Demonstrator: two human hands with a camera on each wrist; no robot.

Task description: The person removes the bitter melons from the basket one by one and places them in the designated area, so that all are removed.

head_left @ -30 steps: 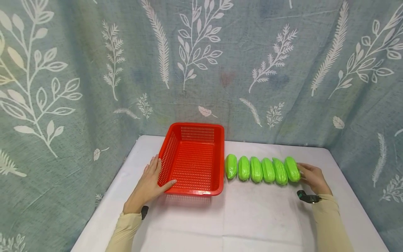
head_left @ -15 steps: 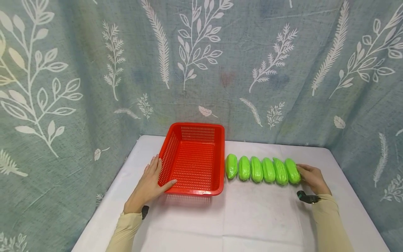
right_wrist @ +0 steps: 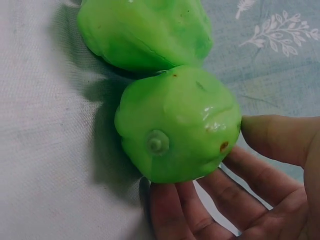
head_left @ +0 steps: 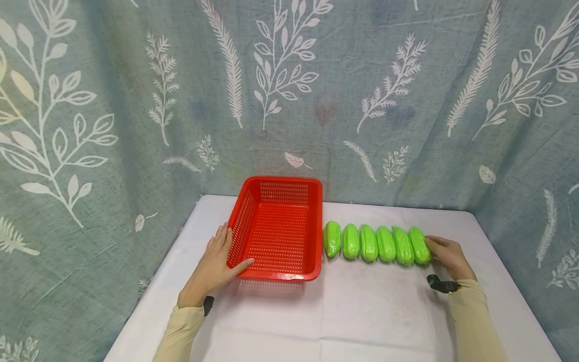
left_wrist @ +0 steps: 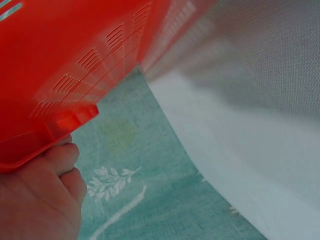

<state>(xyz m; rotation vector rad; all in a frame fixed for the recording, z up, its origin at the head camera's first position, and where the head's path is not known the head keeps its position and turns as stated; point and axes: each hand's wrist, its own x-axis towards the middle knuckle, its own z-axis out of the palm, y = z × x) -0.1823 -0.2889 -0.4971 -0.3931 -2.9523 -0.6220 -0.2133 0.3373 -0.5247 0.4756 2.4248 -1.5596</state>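
In the head view my left hand (head_left: pixel 218 261) rests on the near left corner of a red plastic basket (head_left: pixel 314 236). Its fingers lie straight along the left rim and the thumb crosses the front rim. From the left wrist view, fingers (left_wrist: pixel 65 157) show just past the basket's edge. My right hand (head_left: pixel 448 256) is at the rightmost glossy green, lumpy, gourd-like vegetable (head_left: pixel 419 245). The right wrist view has this vegetable (right_wrist: pixel 175 130) end-on, thumb on one side and curved fingers on the other. Its neighbour (right_wrist: pixel 145 30) lies against it.
Several like green vegetables (head_left: pixel 368 243) lie in a row between the basket and my right hand. A white cloth (head_left: pixel 371 311) covers the table. Patterned blue-green fabric (head_left: pixel 289 141) hangs behind and at both sides. Each wrist wears a black strapped device (head_left: pixel 441 284).
The rightmost vegetable shifted slightly toward me early on. Both hands have otherwise hardly moved, and the basket stays where it was.
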